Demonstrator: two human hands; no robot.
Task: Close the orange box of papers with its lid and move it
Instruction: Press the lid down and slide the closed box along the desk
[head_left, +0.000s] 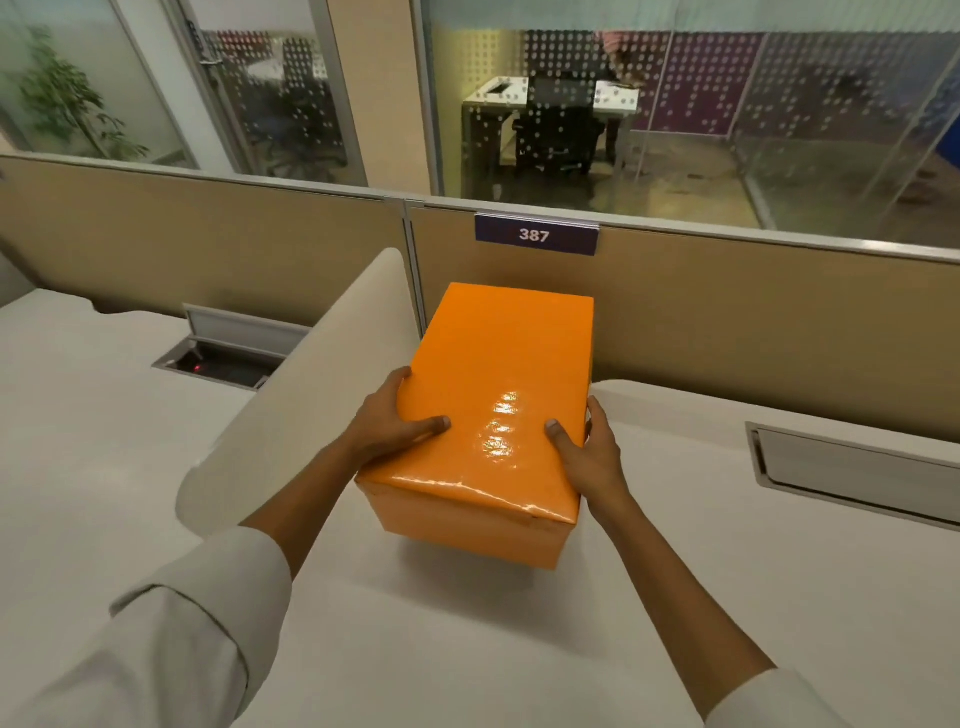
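Note:
A glossy orange box (493, 395) with its lid on sits in the middle of the white desk (467, 649), its long side running away from me. My left hand (395, 421) grips the box's left side, thumb lying on the lid. My right hand (587, 452) grips the right side, thumb on the lid as well. The papers inside are hidden by the lid. I cannot tell whether the box's near end rests on the desk or is slightly raised.
A curved white divider (311, 374) stands just left of the box. Behind it runs a tan partition wall (727, 322) with a sign reading 387 (535, 235). An open cable hatch (223, 358) lies at the left, a closed one (852, 467) at the right.

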